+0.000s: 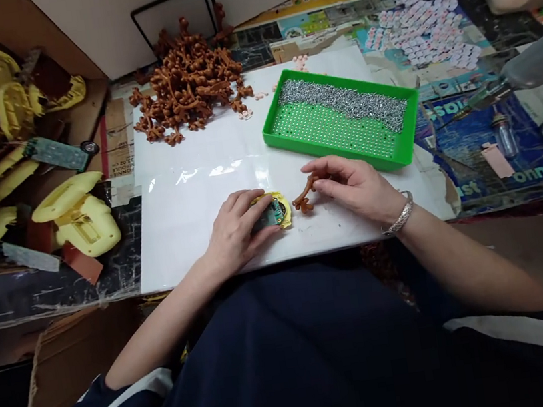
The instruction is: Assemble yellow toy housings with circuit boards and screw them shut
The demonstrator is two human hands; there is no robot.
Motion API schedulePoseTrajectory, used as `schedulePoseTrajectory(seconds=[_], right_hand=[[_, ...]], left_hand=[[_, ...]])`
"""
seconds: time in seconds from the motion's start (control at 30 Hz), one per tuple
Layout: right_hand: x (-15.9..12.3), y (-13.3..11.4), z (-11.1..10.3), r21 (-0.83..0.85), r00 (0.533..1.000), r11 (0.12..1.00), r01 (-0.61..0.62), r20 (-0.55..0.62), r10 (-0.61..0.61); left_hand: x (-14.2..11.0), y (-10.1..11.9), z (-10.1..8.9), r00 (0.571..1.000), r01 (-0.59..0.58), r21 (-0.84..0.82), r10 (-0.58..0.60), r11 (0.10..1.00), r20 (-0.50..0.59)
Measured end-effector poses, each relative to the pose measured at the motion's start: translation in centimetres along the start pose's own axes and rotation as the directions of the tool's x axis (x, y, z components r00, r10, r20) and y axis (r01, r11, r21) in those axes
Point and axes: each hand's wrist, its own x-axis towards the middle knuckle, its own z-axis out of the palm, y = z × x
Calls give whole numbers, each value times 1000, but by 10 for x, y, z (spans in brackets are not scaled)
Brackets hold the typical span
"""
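Note:
My left hand (241,224) is closed around a yellow plastic shell with a green circuit board (279,211) in it, resting on the white board (181,243). Its fingers cover the shell's left side. Just to the right, my right hand (350,186) pinches a small brown branched plastic part (304,197) between thumb and fingers. The brown part is tilted, its knobbed end pointing down toward the shell, with a small gap between them. A pile of similar brown parts (189,84) lies at the back of the white board.
A green tray (345,152) of small metal screws stands behind my right hand. Yellow shells (84,216) fill an open cardboard box at left. At right are a power screwdriver (502,87) and, farther back, a heap of small white pieces (428,23).

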Motion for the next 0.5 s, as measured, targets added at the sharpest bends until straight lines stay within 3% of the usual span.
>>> schedulePoseTrajectory(seconds=[0.07, 0.1, 0.17, 0.2, 0.23, 0.27, 0.33, 0.43, 0.5], right_hand=[[-1, 0, -2, -199, 959, 951, 235, -114, -260], [-3, 1, -3, -331, 896, 869, 367, -127, -426], [-8, 4, -6, -543, 737, 622, 564, -9, -676], [-12, 6, -7, -595, 684, 511, 620, 92, -723], [-15, 8, -7, -615, 665, 442, 654, 187, -723], [-19, 10, -8, -614, 671, 419, 669, 256, -696], [-26, 12, -7, -584, 726, 485, 651, 291, -623], [-32, 12, -3, -607, 839, 617, 501, 166, -519], [-35, 11, 1, -654, 864, 612, 444, 134, -485]], left_hand=[[0, 0, 0, 1000, -1, 4, 1, 1000, -6], [-1, 0, 0, 1000, -3, 6, 3, 1000, -9], [-1, 0, 1, 1000, -7, 6, 8, 1000, -15], [-1, 0, 1, 1000, -6, 4, 6, 1000, -17], [-1, 0, 1, 1000, -3, 1, 3, 1000, -18], [-2, 0, 1, 1000, 4, -4, -4, 1000, -15], [-2, 1, 0, 1000, 23, -12, -23, 1000, -4], [-3, 3, -1, 999, 34, -13, -34, 999, -1], [-4, 4, -2, 999, 40, -4, -40, 999, -11]])
